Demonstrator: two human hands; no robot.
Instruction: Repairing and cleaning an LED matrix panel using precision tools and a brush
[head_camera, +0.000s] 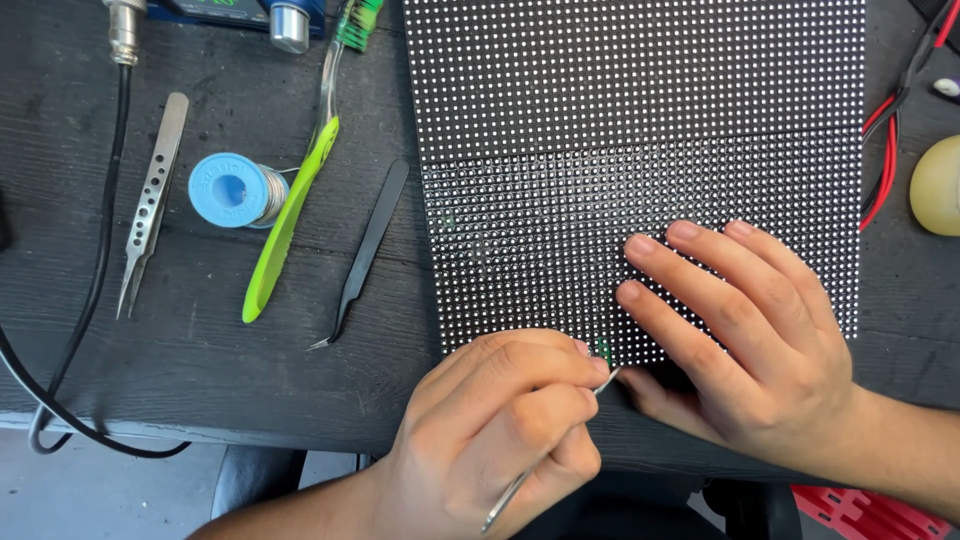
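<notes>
Left hand (500, 420) pinches steel tweezers (545, 455) shut-fingered at the LED matrix panel's (640, 150) near edge (tips barely visible), right hand (750, 330) lying flat, open, bracing it — steadiness looks key.

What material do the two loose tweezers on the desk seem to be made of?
Silver tweezers: probably bare steel, going by the dull grey sheen and the punched holes. Black tweezers: matte black all over, perhaps coated metal or plastic; the look leaves it open.
</notes>
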